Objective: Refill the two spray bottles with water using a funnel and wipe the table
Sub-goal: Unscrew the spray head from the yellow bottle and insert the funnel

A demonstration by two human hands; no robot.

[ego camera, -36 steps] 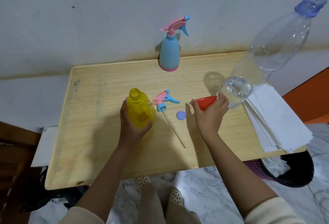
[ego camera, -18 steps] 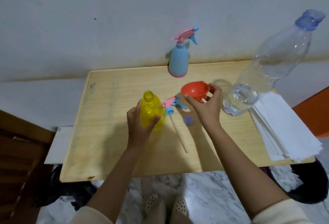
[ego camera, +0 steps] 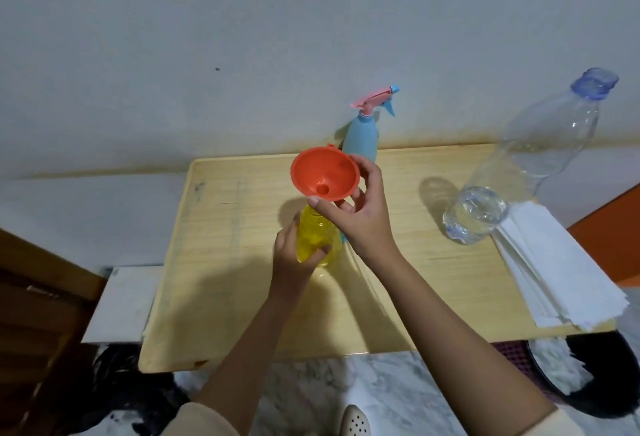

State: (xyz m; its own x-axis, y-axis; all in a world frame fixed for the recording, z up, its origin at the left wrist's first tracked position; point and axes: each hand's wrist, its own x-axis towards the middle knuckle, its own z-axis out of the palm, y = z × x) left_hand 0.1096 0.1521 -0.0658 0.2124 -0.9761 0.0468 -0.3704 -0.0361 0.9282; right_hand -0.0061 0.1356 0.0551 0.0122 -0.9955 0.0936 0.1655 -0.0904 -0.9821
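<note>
My left hand [ego camera: 291, 262] grips the open yellow spray bottle [ego camera: 313, 240], which stands upright on the wooden table [ego camera: 433, 276]. My right hand [ego camera: 363, 217] holds the orange funnel [ego camera: 323, 174] by its rim, right above the yellow bottle's neck; the neck is hidden behind the funnel and my fingers. A blue spray bottle [ego camera: 362, 134] with a pink and blue trigger head stands at the table's back edge by the wall. A large clear water bottle [ego camera: 526, 165] with a blue cap stands at the right, with water in its bottom part.
A stack of white paper sheets [ego camera: 561, 262] lies on the table's right end, overhanging the edge. A black bin [ego camera: 595, 376] sits on the floor below it. Dark wooden furniture [ego camera: 38, 314] stands at the left. The wall runs close behind the table.
My right hand has lifted the funnel from the table and carried it left, over the yellow bottle. The detached spray head and the small blue cap are now hidden behind my right hand.
</note>
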